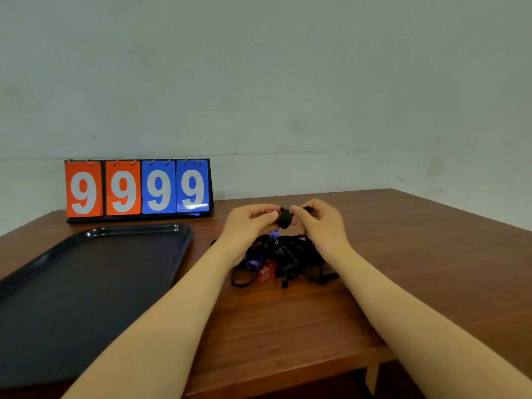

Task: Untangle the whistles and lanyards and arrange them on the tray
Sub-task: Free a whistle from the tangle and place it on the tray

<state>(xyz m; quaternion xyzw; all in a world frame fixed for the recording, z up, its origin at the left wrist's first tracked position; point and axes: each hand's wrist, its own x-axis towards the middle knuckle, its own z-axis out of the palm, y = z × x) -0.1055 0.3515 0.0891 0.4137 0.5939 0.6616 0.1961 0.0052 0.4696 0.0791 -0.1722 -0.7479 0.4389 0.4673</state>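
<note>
A tangle of black lanyards [290,256] lies on the wooden table, with a blue whistle [254,263] and a red whistle [266,272] showing at its front. Above the pile, my left hand [249,223] and my right hand [319,223] pinch a bunched black knot of lanyard [285,218] between their fingertips. A bit of red shows just under that knot. The dark blue tray [95,283] lies to the left with nothing on it.
A flip scoreboard [138,190] reading 9 9 9 9 stands at the back left against the wall. The wooden table [417,254] has its front edge close to me and a corner at the far right.
</note>
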